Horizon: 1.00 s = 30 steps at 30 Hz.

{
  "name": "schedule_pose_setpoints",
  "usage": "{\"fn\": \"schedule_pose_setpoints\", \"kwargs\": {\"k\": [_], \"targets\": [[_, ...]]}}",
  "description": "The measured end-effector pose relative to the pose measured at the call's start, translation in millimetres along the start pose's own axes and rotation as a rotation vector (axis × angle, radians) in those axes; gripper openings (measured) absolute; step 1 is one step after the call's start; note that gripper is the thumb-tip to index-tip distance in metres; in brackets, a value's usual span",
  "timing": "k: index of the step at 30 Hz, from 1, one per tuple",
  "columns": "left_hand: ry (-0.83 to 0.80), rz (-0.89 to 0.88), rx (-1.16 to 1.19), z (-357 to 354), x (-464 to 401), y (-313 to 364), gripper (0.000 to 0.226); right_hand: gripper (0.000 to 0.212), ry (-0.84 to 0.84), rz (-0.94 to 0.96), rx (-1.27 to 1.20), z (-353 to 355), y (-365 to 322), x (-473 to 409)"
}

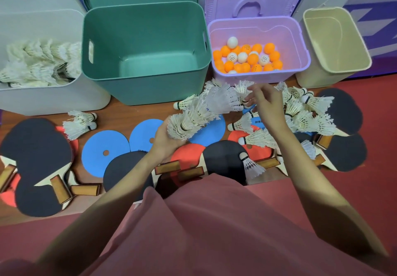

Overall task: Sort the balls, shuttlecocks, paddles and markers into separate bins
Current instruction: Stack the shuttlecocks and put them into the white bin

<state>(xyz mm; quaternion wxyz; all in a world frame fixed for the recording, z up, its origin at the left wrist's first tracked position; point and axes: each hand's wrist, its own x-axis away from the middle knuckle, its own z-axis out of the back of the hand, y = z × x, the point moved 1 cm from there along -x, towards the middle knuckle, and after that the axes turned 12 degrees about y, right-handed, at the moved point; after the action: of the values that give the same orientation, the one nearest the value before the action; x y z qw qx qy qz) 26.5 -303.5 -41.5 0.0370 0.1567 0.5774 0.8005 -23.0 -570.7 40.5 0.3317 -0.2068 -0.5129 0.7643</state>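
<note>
My left hand [164,139] grips the base of a long nested stack of white shuttlecocks [199,112] that leans up to the right. At the stack's top end my right hand [265,104] pinches a shuttlecock [241,95]. More loose shuttlecocks [305,114] lie in a heap at the right, and two [80,123] lie at the left. Black and red paddles [35,149] and blue marker discs [105,153] cover the floor. The white bin [40,97] holds several shuttlecocks. Orange and white balls [247,57] fill the purple bin [300,39].
A green bin [146,86] stands between the white and purple bins, with nothing in it. A beige bin [337,39] at the far right also holds nothing. Lids lean behind the green and purple bins. Red floor lies to the right.
</note>
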Motion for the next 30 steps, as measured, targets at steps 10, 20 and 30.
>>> {"fn": "schedule_pose_setpoints", "kwargs": {"k": [10, 20, 30], "targets": [[0.055, 0.052, -0.056, 9.0, 5.5, -4.2, 0.061, 0.039, -0.108, -0.177, 0.593, -19.4, 82.5, 4.2], [0.124, 0.096, -0.076, 41.8, 15.4, -17.2, 0.053, 0.031, 0.220, 0.386, 0.091, -16.0, -16.7, 49.2], [0.153, 0.053, -0.231, 121.2, 29.8, -16.9, 0.057, 0.030, -0.199, 0.453, -0.002, -84.0, -75.6, 95.6]]}}
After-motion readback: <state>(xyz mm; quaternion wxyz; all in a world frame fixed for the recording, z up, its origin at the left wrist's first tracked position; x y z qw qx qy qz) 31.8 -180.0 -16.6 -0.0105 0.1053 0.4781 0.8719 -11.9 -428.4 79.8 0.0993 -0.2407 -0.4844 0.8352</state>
